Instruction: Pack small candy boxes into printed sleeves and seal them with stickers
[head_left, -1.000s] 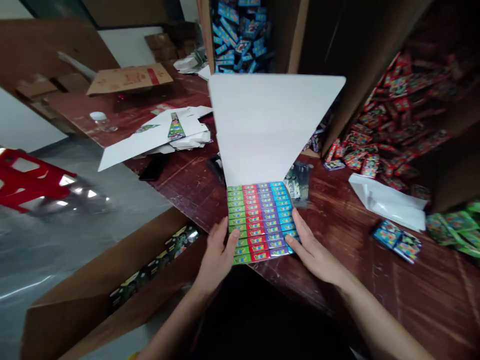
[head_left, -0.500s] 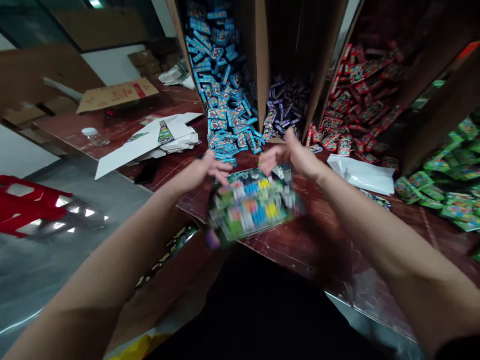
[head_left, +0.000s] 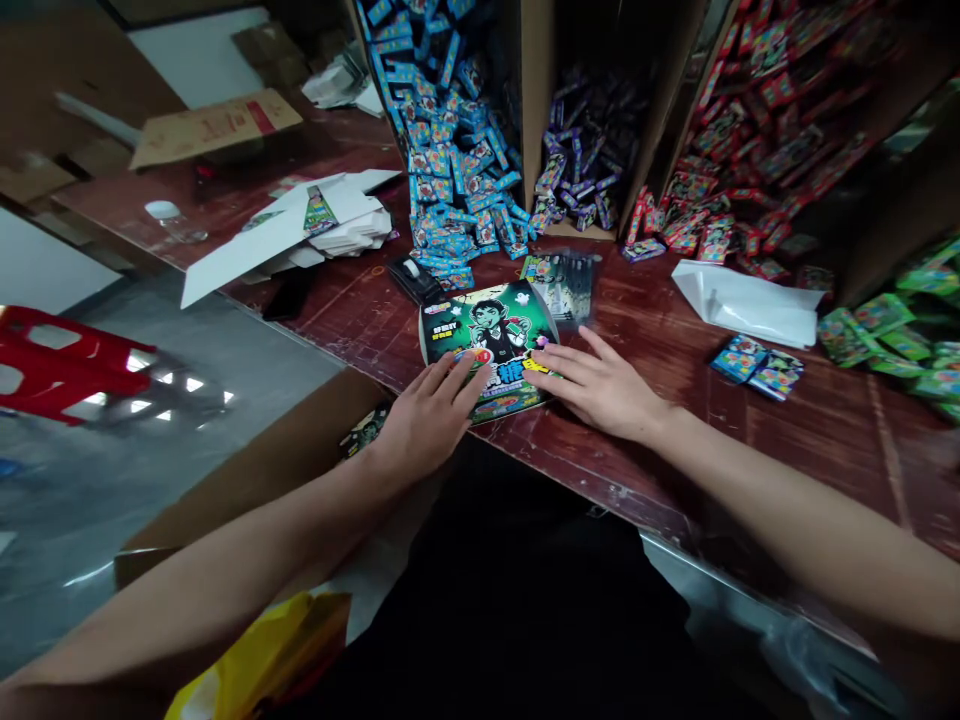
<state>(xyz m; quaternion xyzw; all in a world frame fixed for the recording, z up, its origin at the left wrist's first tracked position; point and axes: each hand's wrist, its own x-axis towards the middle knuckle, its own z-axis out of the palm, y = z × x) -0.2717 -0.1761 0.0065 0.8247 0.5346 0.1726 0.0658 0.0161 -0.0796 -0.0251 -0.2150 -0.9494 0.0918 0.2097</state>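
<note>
Left hand (head_left: 433, 415): uncurled, fingers nearly together, laid across the lid's near left part.
Right hand (head_left: 604, 392): uncurled, fingers spread apart, fingertips on the lid's right side.
Green box (head_left: 491, 330): lid down, at the table's (head_left: 637, 300) near edge.

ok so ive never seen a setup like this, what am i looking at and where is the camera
No machine here: these are a person's own bare hands, seen from a camera on their head, looking forward and down. The left hand and right hand both rest on a closed green box; neither visibly grips it. On the dark red table lie blue packets and red packets in heaps, with white sheets to the left.
</note>
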